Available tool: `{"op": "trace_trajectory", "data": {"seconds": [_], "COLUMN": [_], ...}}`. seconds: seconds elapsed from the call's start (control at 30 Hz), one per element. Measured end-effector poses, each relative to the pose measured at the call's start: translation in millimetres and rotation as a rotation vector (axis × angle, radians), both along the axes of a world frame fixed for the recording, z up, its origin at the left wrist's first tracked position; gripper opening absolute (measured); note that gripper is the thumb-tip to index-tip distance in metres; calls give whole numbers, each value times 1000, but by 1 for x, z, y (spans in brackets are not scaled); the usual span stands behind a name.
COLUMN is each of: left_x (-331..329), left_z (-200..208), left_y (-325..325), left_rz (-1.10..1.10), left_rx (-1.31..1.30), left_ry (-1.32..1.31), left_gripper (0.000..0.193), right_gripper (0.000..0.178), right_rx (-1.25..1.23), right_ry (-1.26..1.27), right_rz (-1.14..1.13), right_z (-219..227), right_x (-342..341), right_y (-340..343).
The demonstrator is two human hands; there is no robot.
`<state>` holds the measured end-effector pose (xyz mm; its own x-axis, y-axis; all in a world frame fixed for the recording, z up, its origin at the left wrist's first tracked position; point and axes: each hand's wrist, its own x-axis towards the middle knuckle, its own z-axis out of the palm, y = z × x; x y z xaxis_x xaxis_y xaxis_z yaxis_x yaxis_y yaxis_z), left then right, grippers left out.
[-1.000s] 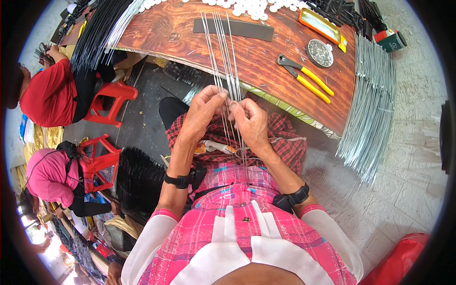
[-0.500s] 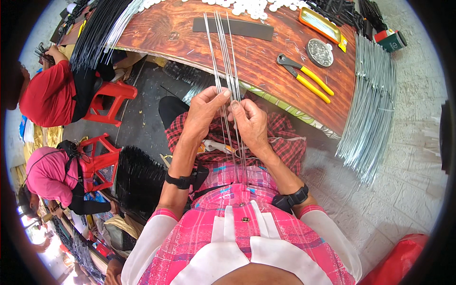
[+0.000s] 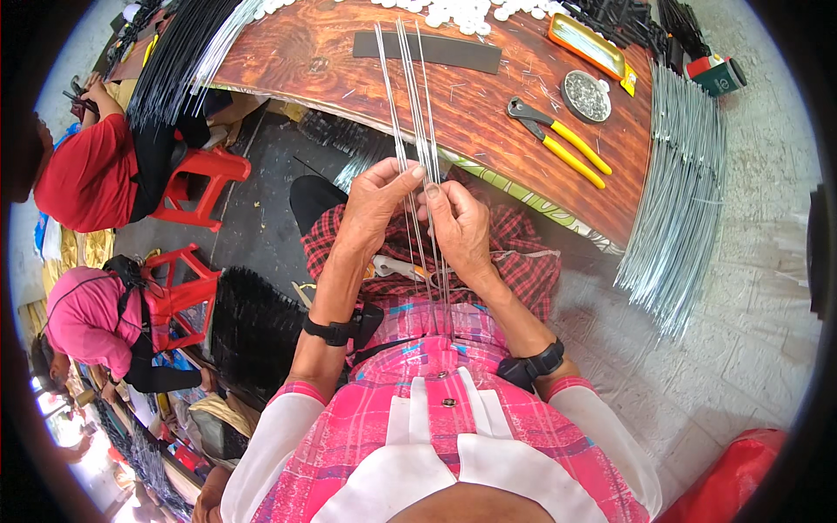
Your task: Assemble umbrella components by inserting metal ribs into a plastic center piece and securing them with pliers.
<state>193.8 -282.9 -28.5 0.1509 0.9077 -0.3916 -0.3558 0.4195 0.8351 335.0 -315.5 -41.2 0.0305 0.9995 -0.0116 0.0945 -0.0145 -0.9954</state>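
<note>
Pinching thin rods (image 3: 416, 105) (left hand (image 3: 371, 206), right hand (image 3: 462, 228)).

The wood-grain tabletop (image 3: 296, 65) bears a flat dark strip (image 3: 466, 56), yellow-handled end nippers (image 3: 574, 163), a round dish (image 3: 566, 100) of metal bits (image 3: 588, 98) and an orange tray (image 3: 582, 57) — with white discs (image 3: 458, 16) spread farther back.

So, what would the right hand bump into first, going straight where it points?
Past the thin metal rods it holds, the right hand would probably meet the left hand first, just to its upper left; depth is hard to judge here.
</note>
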Motion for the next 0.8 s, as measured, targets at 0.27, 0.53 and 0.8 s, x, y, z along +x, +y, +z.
{"op": "trace_trajectory", "data": {"seconds": [0.27, 0.53, 0.8], "left_x": [1, -1, -1], "left_z": [3, 5, 8], "left_y": [0, -1, 0], "left_rz": [24, -24, -6], "left_rx": [9, -9, 4], "left_ry": [3, -4, -6], "left_gripper": [19, 16, 17], "right_gripper": [35, 33, 37], "right_rx": [5, -46, 3], "right_ry": [-13, 6, -26], "right_rz": [18, -5, 20], "right_z": [-2, 3, 0], "right_x": [1, 0, 1], "right_y": [-1, -1, -1]}}
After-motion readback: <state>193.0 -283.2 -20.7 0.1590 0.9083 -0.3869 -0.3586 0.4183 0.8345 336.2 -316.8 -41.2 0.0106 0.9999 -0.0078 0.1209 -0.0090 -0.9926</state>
